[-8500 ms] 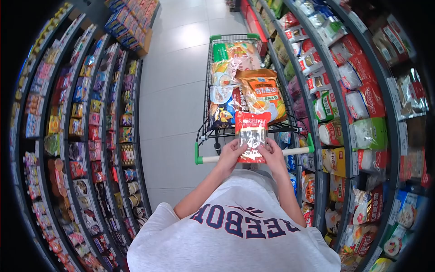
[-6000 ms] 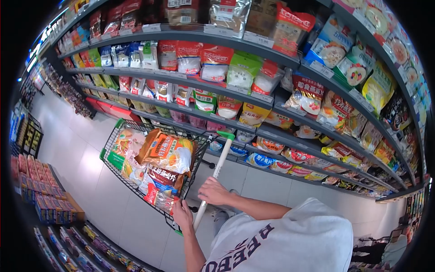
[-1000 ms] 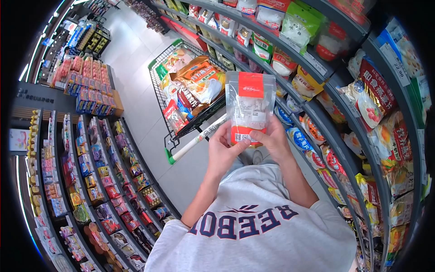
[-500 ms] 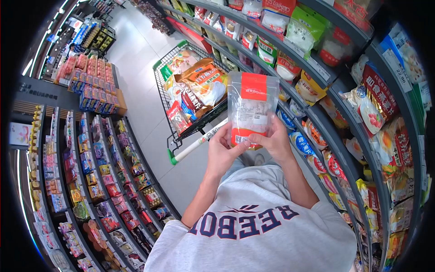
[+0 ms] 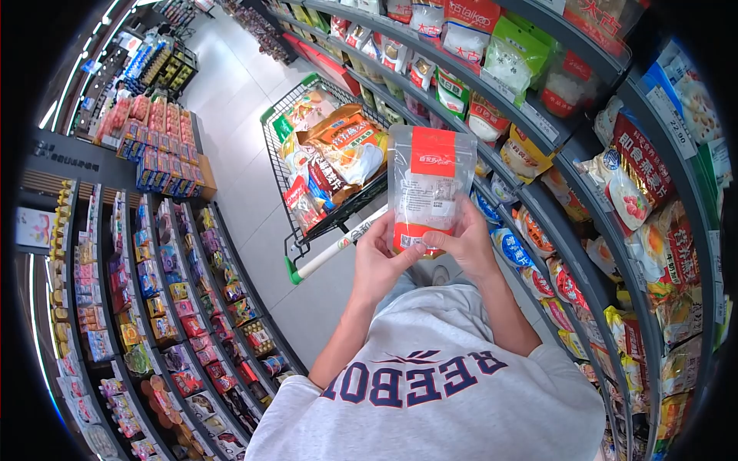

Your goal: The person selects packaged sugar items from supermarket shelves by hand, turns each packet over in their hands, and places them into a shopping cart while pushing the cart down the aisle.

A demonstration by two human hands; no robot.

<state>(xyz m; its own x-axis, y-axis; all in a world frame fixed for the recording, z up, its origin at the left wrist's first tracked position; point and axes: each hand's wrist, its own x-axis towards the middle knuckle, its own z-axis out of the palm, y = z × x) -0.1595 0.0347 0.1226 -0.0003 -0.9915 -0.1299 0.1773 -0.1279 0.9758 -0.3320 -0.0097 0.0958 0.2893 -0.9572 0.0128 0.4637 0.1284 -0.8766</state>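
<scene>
A clear pouch with a red label and a red lower band (image 5: 430, 184) is held upright in front of my chest, its printed side facing me. My left hand (image 5: 380, 257) grips its lower left edge, thumb on the front. On the lower right edge my right hand (image 5: 467, 240) is closed the same way. Just beyond, to the left, stands a shopping cart with a pale handle (image 5: 338, 252). Inside it lie an orange oatmeal bag (image 5: 354, 146), a dark red bag (image 5: 323, 175), and a small red and clear packet (image 5: 300, 201).
Shelves of bagged food (image 5: 553, 138) curve close along my right side. Snack shelves (image 5: 169, 300) stand on the left, with stacked boxes (image 5: 165, 165) at their far end. Grey floor tiles (image 5: 238, 154) run between them, beside the cart.
Earlier a red packet was in my hands, then at the cart's near end while one hand held the handle. Now both hands hold the clear pouch, which has barely moved in the last second.
</scene>
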